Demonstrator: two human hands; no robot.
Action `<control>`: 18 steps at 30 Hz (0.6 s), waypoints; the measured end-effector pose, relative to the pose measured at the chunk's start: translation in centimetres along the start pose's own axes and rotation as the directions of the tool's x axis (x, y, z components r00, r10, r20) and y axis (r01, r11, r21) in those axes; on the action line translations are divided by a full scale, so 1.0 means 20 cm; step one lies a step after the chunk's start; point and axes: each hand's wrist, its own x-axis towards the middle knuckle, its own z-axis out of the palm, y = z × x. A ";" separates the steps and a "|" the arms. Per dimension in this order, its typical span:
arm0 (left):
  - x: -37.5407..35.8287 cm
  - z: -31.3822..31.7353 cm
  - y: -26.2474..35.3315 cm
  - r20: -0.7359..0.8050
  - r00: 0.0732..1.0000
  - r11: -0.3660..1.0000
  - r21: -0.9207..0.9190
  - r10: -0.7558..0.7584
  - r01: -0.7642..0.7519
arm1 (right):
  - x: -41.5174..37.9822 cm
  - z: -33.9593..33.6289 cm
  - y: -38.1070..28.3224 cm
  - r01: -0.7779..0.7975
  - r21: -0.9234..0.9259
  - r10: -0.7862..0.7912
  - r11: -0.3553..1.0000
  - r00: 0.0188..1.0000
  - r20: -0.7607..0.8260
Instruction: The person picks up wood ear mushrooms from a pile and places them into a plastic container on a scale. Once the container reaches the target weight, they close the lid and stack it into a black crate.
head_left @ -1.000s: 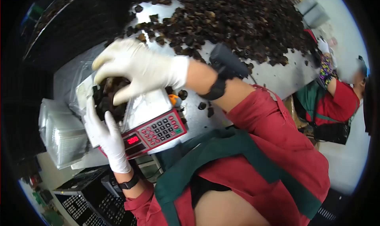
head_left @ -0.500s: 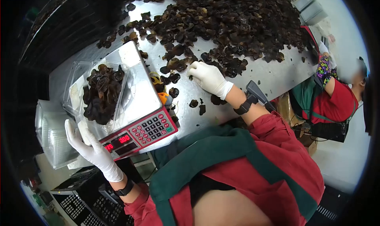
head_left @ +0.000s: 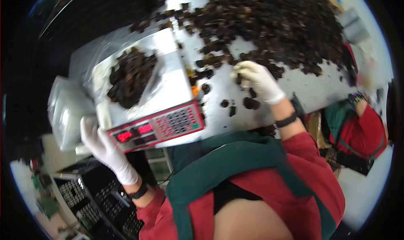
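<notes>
My left hand (head_left: 105, 149), in a white glove, has its fingers apart beside the front left corner of a red and silver digital scale (head_left: 176, 78). On the scale's platform sits a clear plastic box (head_left: 153, 82) with a heap of dark wood ear mushrooms (head_left: 131, 78) in it. My right hand (head_left: 260, 82), also gloved, is over the metal table to the right of the scale. Its fingers are curled together, and a small dark piece of wood ear shows at the fingertips, blurred. Loose wood ear pieces (head_left: 251, 103) lie below that hand.
A large pile of wood ear (head_left: 273, 25) covers the far side of the metal table (head_left: 294, 88). Stacked clear plastic boxes (head_left: 67, 114) stand left of the scale. Black crates (head_left: 97, 198) are below left. At the right, another person (head_left: 357, 130) in red and green works.
The camera view has shifted, so the scale and table appear farther right. My right hand has moved right across the table. My left hand stays by the scale's corner.
</notes>
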 end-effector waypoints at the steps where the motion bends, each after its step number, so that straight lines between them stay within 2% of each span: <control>1: 0.01 0.00 0.00 -0.005 1.000 1.000 -0.006 0.005 -0.005 | -0.05 -0.02 -0.01 0.008 0.038 -0.007 0.999 0.999 -0.052; 3: 0.04 -0.03 0.00 -0.024 1.000 1.000 0.017 0.016 -0.015 | -0.11 -0.13 0.02 0.089 -0.054 -0.091 0.995 0.995 -0.044; 5: 0.06 -0.04 0.01 -0.043 0.999 1.000 0.005 0.001 -0.001 | -0.17 -0.24 0.06 0.078 -0.011 -0.078 0.997 0.991 -0.109; 7: 0.08 -0.05 0.01 -0.054 0.999 1.000 0.018 0.002 -0.001 | -0.20 -0.33 0.13 0.128 0.266 -0.117 0.956 0.991 -0.057; 11: 0.09 -0.06 -0.03 -0.065 0.998 1.000 -0.023 -0.008 0.006 | -0.24 -0.39 0.12 0.088 0.431 -0.068 0.898 0.996 -0.063; 15: 0.08 -0.05 -0.03 -0.047 0.999 1.000 -0.020 -0.015 0.014 | -0.23 -0.31 0.09 0.085 0.439 -0.091 0.895 0.996 -0.007; 16: 0.08 -0.05 -0.04 -0.036 0.999 1.000 -0.009 -0.009 0.009 | -0.23 -0.35 0.09 0.029 0.424 -0.052 0.905 0.998 0.043; 17: 0.07 -0.05 -0.03 -0.036 0.999 1.000 -0.014 -0.005 0.004 | -0.24 -0.37 0.10 0.043 0.422 -0.061 0.906 0.998 0.029; 18: 0.08 -0.05 -0.05 -0.027 1.000 1.000 -0.018 -0.004 0.004 | -0.27 -0.39 0.11 0.121 0.331 -0.131 0.936 0.991 0.009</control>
